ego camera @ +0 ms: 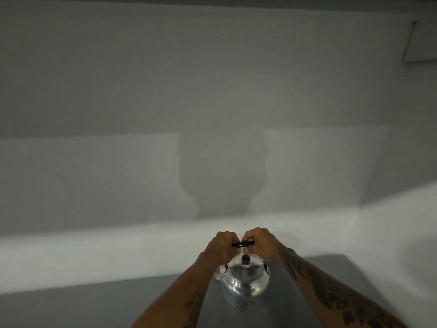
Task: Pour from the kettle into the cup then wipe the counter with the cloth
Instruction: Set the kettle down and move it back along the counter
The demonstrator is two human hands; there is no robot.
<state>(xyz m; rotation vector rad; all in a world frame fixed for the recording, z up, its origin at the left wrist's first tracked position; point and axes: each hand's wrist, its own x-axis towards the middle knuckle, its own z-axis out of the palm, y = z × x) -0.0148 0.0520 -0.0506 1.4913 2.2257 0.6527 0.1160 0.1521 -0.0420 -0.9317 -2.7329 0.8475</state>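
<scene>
Pale grey wall fills most of what I see, with a grey tabletop (pixel 106 301) low in the view. On it sits the polished metal kettle (pixel 244 288), lid on, its black knob (pixel 245 258) pointing up at me. Both my hands are closed on the kettle's black handle (pixel 243 244): my left hand (pixel 221 245) wraps the left end, my right hand (pixel 260 241) the right end, fingers curled tight around it. I cannot tell whether the base is touching the tabletop or just clear of it. Something small and shiny peeks out at the kettle's left behind my left forearm; it may be the spout or the cup, and I cannot say which. No cloth is in view.

To pour well, I should find the cup before tipping, keep the lift level so nothing slops, then tilt slowly toward the spout side, with one hand ready to steady the lid.
</scene>
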